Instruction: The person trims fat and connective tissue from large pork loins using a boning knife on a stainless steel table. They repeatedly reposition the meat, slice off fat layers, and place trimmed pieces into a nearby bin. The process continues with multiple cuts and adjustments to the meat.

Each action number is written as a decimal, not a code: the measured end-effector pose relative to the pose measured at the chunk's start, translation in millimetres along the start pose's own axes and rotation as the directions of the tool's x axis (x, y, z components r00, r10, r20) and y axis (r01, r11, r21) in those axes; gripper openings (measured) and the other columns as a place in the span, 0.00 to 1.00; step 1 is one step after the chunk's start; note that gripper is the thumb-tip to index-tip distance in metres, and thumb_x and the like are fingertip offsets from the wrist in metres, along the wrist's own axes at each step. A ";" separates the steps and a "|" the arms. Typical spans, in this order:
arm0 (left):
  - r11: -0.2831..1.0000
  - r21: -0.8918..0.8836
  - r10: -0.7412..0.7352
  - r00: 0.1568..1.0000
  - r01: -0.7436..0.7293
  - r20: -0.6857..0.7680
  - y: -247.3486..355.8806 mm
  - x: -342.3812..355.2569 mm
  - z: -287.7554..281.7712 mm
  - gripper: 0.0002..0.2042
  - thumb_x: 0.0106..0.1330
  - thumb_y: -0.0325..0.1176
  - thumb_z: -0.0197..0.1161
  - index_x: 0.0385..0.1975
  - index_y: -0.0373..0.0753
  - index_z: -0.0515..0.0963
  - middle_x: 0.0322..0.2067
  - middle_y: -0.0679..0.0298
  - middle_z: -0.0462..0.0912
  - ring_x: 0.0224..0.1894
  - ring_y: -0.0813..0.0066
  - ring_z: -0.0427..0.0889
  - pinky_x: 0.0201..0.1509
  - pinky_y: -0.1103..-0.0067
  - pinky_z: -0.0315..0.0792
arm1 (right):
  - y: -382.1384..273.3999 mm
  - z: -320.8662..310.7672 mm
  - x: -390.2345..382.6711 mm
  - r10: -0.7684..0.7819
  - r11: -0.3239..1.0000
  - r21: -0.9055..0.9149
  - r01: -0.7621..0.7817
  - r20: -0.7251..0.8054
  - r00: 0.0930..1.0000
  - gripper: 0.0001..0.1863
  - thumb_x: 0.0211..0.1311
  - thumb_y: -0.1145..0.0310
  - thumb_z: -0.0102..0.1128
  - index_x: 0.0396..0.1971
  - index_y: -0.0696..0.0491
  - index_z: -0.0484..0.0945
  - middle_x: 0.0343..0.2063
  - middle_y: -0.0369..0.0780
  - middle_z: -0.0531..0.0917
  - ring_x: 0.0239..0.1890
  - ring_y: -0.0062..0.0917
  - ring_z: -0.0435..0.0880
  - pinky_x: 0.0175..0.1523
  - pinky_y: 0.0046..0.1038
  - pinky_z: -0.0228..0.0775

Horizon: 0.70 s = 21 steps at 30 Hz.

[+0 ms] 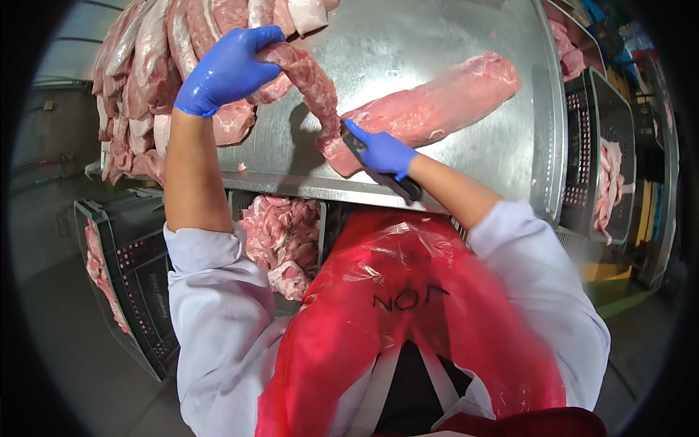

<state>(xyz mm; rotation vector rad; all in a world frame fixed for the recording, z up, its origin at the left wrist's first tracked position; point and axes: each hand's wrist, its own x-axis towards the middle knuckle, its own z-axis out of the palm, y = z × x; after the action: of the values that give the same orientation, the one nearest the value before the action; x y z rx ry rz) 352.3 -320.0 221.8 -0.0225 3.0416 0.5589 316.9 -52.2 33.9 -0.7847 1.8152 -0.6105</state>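
Observation:
My left hand, in a blue glove, grips the upper end of a long meat strip and holds it raised over the metal table. The strip hangs down to the right, its lower end near the table's front edge. In my right hand, also blue-gloved, is a knife with a black handle; its blade is mostly hidden by the hand and meat. That hand is beside the strip's lower end and the near end of a large pink meat loin, which lies slantwise on the table.
Several meat pieces lie piled at the table's left side. Below the front edge stands a crate of meat trimmings. Dark crates holding meat stand at the left and right. A red apron covers my front.

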 end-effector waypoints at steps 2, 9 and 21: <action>0.996 0.065 0.075 0.989 -0.067 -0.127 -16.0 -13.3 -6.6 0.19 0.55 0.31 0.63 0.48 0.33 0.79 0.39 0.45 0.84 0.41 0.48 0.85 0.47 0.67 0.77 | 36.7 20.1 14.0 -0.239 0.965 -0.135 0.224 -0.107 0.965 0.37 0.72 0.66 0.45 0.77 0.44 0.44 0.31 0.52 0.84 0.26 0.40 0.85 0.37 0.42 0.79; 0.997 -0.038 0.060 0.978 -0.069 -0.200 15.7 -93.7 -43.4 0.15 0.56 0.26 0.65 0.44 0.29 0.77 0.34 0.55 0.84 0.37 0.72 0.82 0.46 0.73 0.77 | 5.6 30.6 8.5 -0.118 0.992 0.061 0.112 0.115 0.986 0.39 0.72 0.65 0.45 0.78 0.36 0.40 0.18 0.44 0.80 0.18 0.28 0.81 0.30 0.33 0.78; 0.599 0.119 -0.778 0.540 0.792 0.322 -100.2 -541.3 191.2 0.23 0.58 0.36 0.69 0.52 0.32 0.77 0.45 0.56 0.83 0.50 0.60 0.81 0.56 0.69 0.73 | 188.7 -137.0 -95.3 0.045 0.983 0.174 0.062 -0.548 0.835 0.42 0.67 0.70 0.54 0.77 0.29 0.50 0.33 0.44 0.85 0.26 0.24 0.84 0.32 0.29 0.79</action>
<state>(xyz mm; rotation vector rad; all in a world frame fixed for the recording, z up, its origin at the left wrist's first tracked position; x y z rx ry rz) 903.9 -342.7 35.2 -1.1184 2.2912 0.4552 170.1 150.4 4.5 -0.5151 2.2317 -1.0825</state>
